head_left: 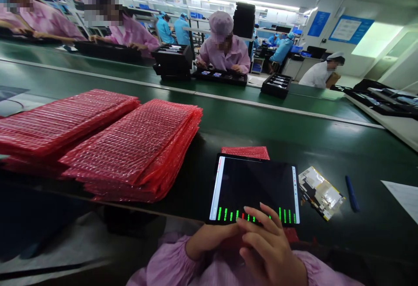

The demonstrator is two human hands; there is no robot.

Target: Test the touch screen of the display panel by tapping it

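A black tablet (254, 186) lies flat on the green bench in front of me, its screen dark with a row of green and red bars along the near edge. My right hand (267, 242) rests over that near edge with its fingers spread on the screen. My left hand (212, 238) sits under the tablet's near edge, fingers curled against it, partly hidden by the right hand. A red bubble-wrap bag (245, 151) pokes out from beneath the tablet's far side.
Two stacks of red bubble-wrap bags (137, 146) fill the bench to my left. A small circuit part (320, 192) and a blue pen (352, 193) lie to the right, with white paper (403, 194) beyond. Several people in pink coats work across the green conveyor (261, 116) over black trays (219, 76).
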